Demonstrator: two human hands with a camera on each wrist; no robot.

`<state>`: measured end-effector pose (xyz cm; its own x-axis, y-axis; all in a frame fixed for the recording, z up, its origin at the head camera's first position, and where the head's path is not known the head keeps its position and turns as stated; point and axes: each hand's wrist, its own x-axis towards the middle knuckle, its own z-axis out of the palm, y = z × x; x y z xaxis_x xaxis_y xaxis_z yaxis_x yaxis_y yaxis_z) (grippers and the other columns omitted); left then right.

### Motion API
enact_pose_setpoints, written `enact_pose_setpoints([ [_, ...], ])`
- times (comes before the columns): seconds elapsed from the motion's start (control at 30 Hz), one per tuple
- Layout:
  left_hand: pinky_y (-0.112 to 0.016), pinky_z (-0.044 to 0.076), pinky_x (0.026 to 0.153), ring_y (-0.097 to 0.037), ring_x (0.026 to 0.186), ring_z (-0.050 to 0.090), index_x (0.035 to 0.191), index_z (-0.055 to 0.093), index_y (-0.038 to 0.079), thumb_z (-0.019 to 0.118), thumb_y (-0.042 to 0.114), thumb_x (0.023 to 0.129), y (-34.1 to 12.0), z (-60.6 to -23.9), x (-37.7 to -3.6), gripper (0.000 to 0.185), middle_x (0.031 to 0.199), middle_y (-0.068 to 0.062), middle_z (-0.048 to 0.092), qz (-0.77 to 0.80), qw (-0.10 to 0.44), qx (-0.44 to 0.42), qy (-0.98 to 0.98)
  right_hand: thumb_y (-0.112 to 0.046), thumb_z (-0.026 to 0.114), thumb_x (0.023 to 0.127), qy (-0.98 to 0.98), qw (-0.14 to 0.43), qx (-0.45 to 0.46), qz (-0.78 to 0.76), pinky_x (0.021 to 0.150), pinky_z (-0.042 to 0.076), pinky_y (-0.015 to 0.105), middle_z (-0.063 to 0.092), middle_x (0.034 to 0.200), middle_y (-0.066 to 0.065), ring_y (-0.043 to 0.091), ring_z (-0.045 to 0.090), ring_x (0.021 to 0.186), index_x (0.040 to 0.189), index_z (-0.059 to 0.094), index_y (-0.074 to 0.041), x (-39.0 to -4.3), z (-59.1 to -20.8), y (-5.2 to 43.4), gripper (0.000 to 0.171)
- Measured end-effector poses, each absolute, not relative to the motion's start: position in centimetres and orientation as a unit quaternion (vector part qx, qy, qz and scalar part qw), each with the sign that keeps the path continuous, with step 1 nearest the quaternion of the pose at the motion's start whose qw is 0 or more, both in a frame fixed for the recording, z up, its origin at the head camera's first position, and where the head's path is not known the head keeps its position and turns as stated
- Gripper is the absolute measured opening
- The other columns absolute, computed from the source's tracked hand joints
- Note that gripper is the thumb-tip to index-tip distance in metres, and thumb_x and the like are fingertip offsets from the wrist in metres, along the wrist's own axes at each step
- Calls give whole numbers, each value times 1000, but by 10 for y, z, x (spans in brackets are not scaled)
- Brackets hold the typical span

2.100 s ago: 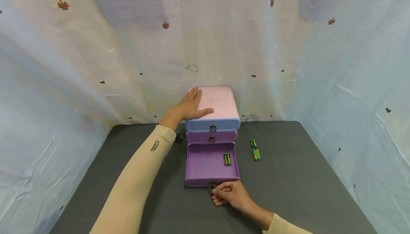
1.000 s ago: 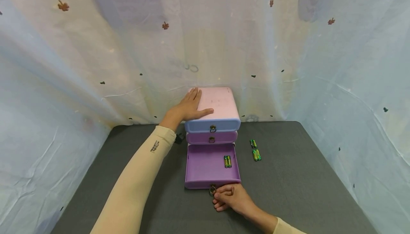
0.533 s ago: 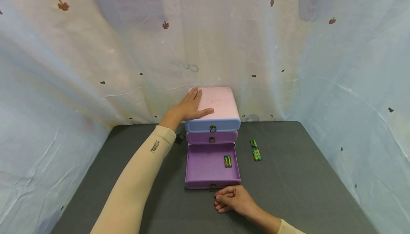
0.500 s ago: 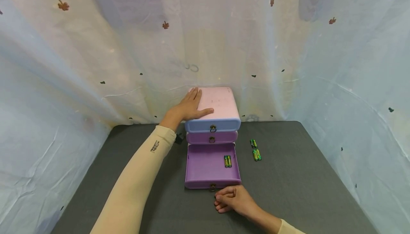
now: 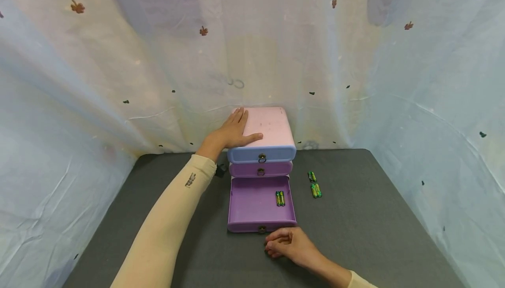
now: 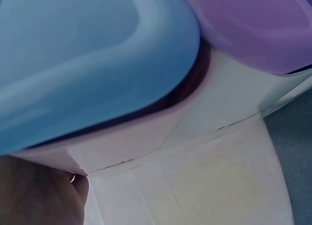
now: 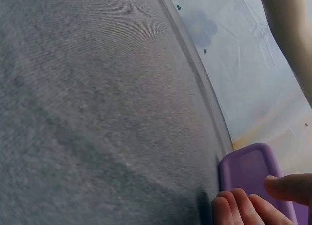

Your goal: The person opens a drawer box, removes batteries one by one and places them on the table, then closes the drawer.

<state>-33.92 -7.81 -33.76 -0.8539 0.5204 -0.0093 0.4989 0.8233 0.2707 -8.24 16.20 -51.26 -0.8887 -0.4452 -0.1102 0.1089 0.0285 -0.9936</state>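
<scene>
Your left hand (image 5: 232, 132) lay flat, fingers straight, on the drawer unit (image 5: 267, 126). Your right hand (image 5: 289, 244) rested with fingers loosely curled, holding nothing, just before the open drawer (image 5: 252, 204), which held batteries (image 5: 279, 197).

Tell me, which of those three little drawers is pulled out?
The bottom purple drawer. It stands open with batteries lying inside, while the blue top drawer and the purple middle drawer stay closed.

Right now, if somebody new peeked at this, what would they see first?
A small pastel drawer chest at the back of the grey table, with its bottom purple drawer pulled out and green batteries inside. The left hand rests flat on the pink top; the right hand lies loosely curled just before the drawer front. More batteries lie beside the chest.
</scene>
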Motion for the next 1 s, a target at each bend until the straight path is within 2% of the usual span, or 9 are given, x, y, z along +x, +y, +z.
enact_pose_setpoints([
  [0.27,-43,-3,135,-33,166,-13,171,-6,1,44,77,102,-78,-338,-340,115,178,-21,-12,130,41,269,953,-3,74,100,727,154,-193,-640,78,67,45,76,104,34,25,79,87,115,71,19,-83,-496,166,26],
  [0.43,-44,-3,135,-33,166,-13,171,-6,1,43,78,101,-79,-338,-340,115,178,-21,-12,129,40,269,954,-7,76,100,738,137,-216,-624,77,67,39,75,105,34,25,80,88,116,74,15,-84,-483,167,27],
  [0.63,-43,-5,135,-32,165,-15,170,-7,1,42,79,101,-79,-339,-341,115,178,-20,-14,125,44,268,954,-9,76,101,752,116,-215,-612,78,67,41,75,105,33,26,80,90,119,74,12,-89,-469,171,28],
  [0.7,-43,-4,135,-33,165,-14,170,-7,1,42,79,101,-78,-339,-341,115,178,-21,-13,125,43,268,954,-10,76,101,755,113,-209,-611,79,67,38,75,106,33,26,80,91,120,74,12,-91,-465,174,29],
  [0.77,-43,-4,135,-33,165,-14,170,-6,0,43,79,101,-78,-339,-342,116,178,-21,-13,125,42,268,954,-10,76,101,760,104,-206,-608,80,66,34,76,109,31,27,79,93,121,74,11,-94,-461,176,29],
  [1.0,-43,-4,135,-32,165,-15,170,-7,1,43,79,101,-79,-337,-340,115,178,-20,-14,126,48,266,954,-14,76,102,790,57,-186,-581,82,65,30,78,110,19,25,78,96,121,76,2,-107,-456,187,25],
])
